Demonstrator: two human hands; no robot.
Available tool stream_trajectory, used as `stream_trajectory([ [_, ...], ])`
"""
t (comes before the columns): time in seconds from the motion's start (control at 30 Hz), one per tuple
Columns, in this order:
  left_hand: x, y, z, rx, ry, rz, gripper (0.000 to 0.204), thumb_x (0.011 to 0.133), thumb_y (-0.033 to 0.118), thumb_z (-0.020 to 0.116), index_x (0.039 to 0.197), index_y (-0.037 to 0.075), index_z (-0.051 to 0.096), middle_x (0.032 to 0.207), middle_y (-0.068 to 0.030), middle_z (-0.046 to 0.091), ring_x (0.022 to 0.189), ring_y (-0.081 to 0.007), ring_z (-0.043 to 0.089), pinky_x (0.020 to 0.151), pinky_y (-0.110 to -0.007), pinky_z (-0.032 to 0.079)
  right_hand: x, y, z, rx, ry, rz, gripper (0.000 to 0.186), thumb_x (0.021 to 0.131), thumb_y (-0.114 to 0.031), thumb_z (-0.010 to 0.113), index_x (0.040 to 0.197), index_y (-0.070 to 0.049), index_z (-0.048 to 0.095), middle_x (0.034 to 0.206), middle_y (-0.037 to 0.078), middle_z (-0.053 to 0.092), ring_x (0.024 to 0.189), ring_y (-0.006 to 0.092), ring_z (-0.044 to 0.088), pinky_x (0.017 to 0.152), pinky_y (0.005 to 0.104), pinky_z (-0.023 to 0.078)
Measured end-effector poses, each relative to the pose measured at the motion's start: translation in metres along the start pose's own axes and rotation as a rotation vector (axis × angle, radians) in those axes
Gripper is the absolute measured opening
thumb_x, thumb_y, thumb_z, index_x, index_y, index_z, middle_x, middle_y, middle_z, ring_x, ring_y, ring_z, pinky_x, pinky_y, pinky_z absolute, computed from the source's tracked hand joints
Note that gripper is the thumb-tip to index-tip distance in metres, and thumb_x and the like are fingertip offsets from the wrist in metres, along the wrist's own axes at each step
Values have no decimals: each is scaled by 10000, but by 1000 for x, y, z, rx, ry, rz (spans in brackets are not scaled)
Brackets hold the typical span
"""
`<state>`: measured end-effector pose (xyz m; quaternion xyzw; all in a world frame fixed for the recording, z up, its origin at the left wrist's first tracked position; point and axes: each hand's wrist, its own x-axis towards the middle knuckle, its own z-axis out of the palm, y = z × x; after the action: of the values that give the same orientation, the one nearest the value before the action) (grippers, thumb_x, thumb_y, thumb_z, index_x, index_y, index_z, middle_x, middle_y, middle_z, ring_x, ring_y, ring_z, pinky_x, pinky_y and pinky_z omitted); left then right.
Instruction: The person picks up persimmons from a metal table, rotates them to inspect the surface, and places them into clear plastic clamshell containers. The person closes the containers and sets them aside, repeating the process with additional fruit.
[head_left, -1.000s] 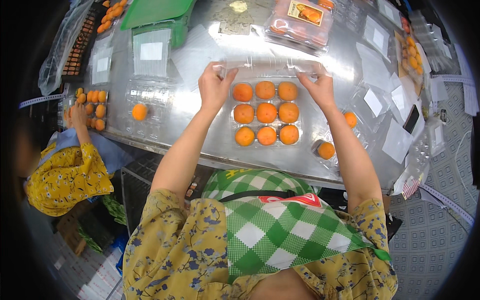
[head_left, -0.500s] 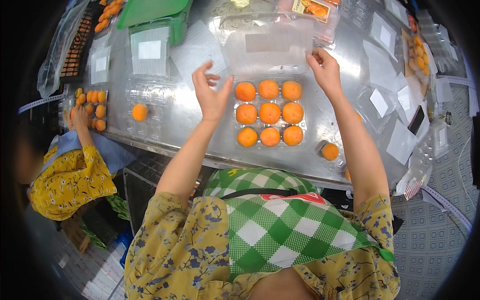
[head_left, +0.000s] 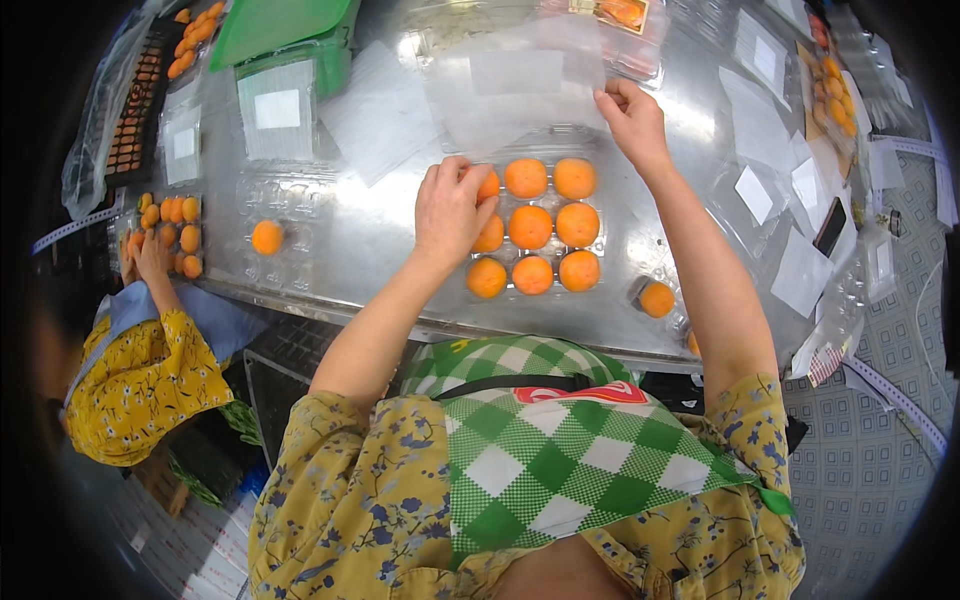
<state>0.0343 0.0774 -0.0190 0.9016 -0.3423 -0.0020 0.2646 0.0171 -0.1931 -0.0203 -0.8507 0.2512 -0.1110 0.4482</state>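
In front of me a clear plastic tray [head_left: 602,225] holds several round orange fruits [head_left: 530,227], apricot-like, in rows. My left hand [head_left: 450,212] curls over the tray's left side, with thumb and fingers about the far-left fruit [head_left: 488,186], which they partly cover. At the far side of the tray, my right hand [head_left: 632,115] pinches the right edge of a translucent sheet [head_left: 455,100] bearing a pale rectangle. That sheet lies beyond the fruit rows.
To the left stands another clear tray [head_left: 300,215] with one fruit [head_left: 267,237]. A co-worker's hand [head_left: 150,258] works among fruit at far left. A green bin [head_left: 280,30], loose sheets [head_left: 375,115], a phone [head_left: 830,227] and a single fruit [head_left: 657,299] are around.
My left hand has come down and right onto the left side of the fruit rows. The sheet has lowered, with my right hand still at its edge.
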Motion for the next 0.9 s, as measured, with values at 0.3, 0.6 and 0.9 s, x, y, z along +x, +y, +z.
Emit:
stream_trajectory([
  [0.3,22,0,-7,-2,-135,-49,346,646,126,734,953,49,593,918,-126,598,874,-325,573,776,-404,483,-5,-11,-10,5,-43,-71,308,780,-247,667,987,-19,649,820,95,660,662,164,592,649,307,491],
  [0.6,26,-8,-9,-28,-208,-28,298,650,134,733,907,27,625,912,-124,605,887,-319,580,774,-402,488,-9,-12,-13,58,-99,-29,312,796,-236,657,1024,-22,649,801,83,657,641,136,569,631,293,481],
  [0.9,13,8,-8,79,-117,-127,475,633,162,780,1049,69,570,946,-118,579,904,-304,575,776,-384,489,-8,-3,-10,15,-83,-32,308,799,-258,653,987,-15,652,748,94,638,639,163,583,627,311,481],
])
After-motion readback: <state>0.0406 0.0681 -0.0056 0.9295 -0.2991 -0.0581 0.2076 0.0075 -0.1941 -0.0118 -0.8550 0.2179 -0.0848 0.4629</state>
